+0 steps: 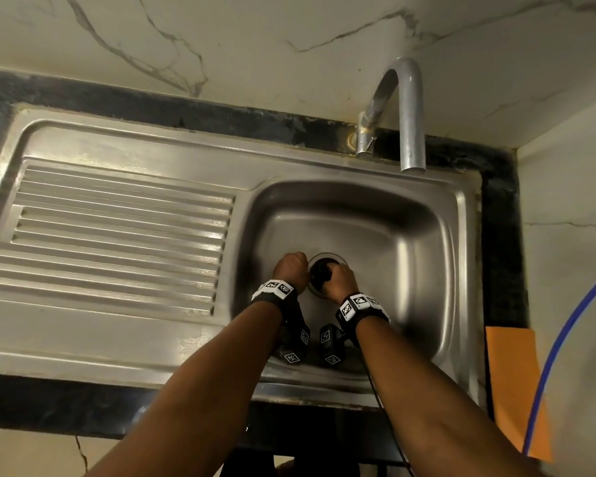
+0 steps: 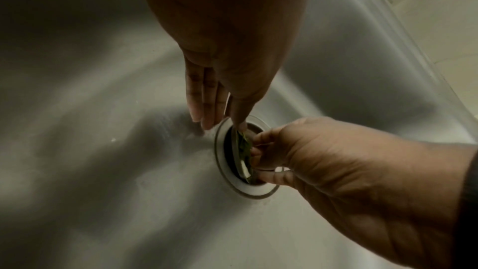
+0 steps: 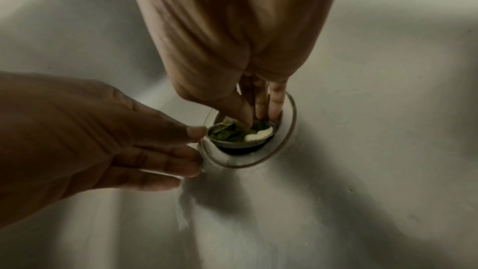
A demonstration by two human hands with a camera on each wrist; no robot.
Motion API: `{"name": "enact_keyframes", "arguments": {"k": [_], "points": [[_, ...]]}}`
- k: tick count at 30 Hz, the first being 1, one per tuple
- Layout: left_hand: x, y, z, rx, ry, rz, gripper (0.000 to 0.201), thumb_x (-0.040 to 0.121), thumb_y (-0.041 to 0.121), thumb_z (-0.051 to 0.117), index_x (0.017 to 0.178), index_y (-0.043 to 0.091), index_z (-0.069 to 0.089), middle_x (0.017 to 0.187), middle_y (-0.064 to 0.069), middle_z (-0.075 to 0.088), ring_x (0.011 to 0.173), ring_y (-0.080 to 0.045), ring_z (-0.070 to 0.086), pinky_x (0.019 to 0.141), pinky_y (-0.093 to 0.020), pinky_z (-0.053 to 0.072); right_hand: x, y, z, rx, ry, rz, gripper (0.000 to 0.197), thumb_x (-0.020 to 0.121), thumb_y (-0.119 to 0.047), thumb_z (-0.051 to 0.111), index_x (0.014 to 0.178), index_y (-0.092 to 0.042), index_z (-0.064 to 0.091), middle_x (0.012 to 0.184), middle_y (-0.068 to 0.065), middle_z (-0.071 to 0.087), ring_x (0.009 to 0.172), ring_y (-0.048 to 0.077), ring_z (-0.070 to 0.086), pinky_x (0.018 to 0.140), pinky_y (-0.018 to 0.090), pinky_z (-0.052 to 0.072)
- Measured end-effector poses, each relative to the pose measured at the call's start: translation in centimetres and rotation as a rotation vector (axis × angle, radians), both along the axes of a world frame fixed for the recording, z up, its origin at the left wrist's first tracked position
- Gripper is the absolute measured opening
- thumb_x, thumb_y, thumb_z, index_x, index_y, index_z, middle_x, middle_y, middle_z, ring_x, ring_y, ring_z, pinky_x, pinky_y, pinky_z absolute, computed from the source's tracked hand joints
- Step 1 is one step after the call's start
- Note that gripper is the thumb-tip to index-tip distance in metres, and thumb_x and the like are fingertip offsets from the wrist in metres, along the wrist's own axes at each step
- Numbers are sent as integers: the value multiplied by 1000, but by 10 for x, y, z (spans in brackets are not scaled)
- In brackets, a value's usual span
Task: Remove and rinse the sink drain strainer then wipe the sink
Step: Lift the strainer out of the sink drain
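Note:
The steel sink bowl (image 1: 410,242) holds both my hands at its drain. The strainer (image 3: 238,136) is a small metal basket with green leaf scraps and white bits; it sits tilted and partly raised in the drain flange (image 3: 287,134). My right hand (image 3: 256,118) reaches into the basket from above, its thumb and fingers pinching the rim. My left hand (image 3: 191,150) lies beside it with fingers straight on the flange, its thumb tip touching the strainer's rim. In the head view the hands (image 1: 289,268) (image 1: 336,278) hide most of the strainer (image 1: 320,270).
A curved metal tap (image 1: 410,108) stands behind the bowl. A ribbed drainboard (image 1: 117,235) lies to the left. An orange cloth (image 1: 510,380) lies on the counter right of the sink, and a blue hose (image 1: 558,339) curves past it. Marble wall closes the back and right.

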State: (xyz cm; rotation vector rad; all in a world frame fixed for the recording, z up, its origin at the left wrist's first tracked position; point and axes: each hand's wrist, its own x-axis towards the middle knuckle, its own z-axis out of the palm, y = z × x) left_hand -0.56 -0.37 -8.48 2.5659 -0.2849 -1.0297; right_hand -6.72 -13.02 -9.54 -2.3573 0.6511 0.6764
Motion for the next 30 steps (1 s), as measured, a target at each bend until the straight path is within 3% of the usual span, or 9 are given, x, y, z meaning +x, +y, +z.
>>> {"name": "enact_keyframes", "arguments": {"k": [4, 6, 9, 13, 17, 21, 24, 27, 30], "points": [[3, -10, -5, -50, 85, 164, 38, 96, 36, 63, 105, -1, 70, 111, -24, 70, 107, -43, 65, 81, -37, 50, -2, -2, -8, 21, -55, 16, 18, 80, -12, 69, 95, -6, 74, 99, 17, 73, 96, 37, 67, 79, 33, 51], [3, -13, -6, -49, 113, 222, 37, 95, 34, 64, 105, -1, 69, 111, -25, 70, 106, -43, 65, 80, -37, 49, -3, -3, -18, 23, -66, 27, 16, 78, -14, 69, 91, -7, 74, 93, 16, 73, 91, 36, 68, 77, 34, 51], [1, -16, -10, -18, 109, 222, 26, 90, 23, 64, 102, 0, 68, 109, -24, 71, 103, -42, 67, 79, -37, 52, -5, -7, -39, 39, -83, 55, 22, 75, -19, 66, 93, -14, 76, 92, 12, 74, 90, 35, 68, 79, 36, 54], [1, -20, -12, 7, 97, 229, 28, 88, 26, 68, 101, 1, 66, 109, -23, 70, 103, -41, 68, 78, -36, 52, -7, -10, -53, 78, -115, 61, 32, 72, -34, 56, 89, -18, 77, 86, 9, 74, 85, 34, 68, 77, 36, 55], [0, -22, -8, 17, 113, 277, 40, 87, 27, 73, 112, -2, 63, 118, -23, 67, 110, -39, 65, 85, -35, 53, -4, -4, -26, 96, -129, 91, 44, 68, -46, 50, 81, -13, 77, 78, 12, 73, 79, 35, 67, 75, 38, 54], [-1, -23, -10, 12, 111, 284, 40, 83, 28, 77, 108, -1, 65, 115, -22, 69, 106, -38, 66, 84, -35, 53, -4, -2, 0, 113, -164, 103, 40, 69, -41, 54, 80, -11, 77, 78, 11, 74, 78, 33, 68, 75, 37, 54], [-4, -21, -12, 5, 90, 302, 43, 82, 32, 79, 106, 0, 66, 112, -22, 70, 104, -39, 67, 82, -35, 53, -5, -5, 15, 98, -118, 104, 19, 78, -21, 70, 88, -7, 78, 88, 19, 73, 91, 38, 65, 82, 35, 51], [-3, -19, -7, -18, 86, 312, 43, 84, 35, 77, 104, -1, 66, 109, -23, 70, 102, -42, 66, 78, -37, 51, -6, -11, 16, 43, -75, 82, 25, 79, -14, 69, 103, -13, 77, 105, 23, 65, 109, 38, 55, 93, 34, 47], [-1, -17, -1, -38, 93, 309, 36, 83, 36, 77, 89, 3, 66, 100, -22, 72, 94, -41, 68, 69, -33, 44, -5, -17, 19, 24, -83, 74, 36, 74, -6, 68, 106, -17, 77, 111, 20, 62, 109, 35, 57, 94, 33, 49]]}}
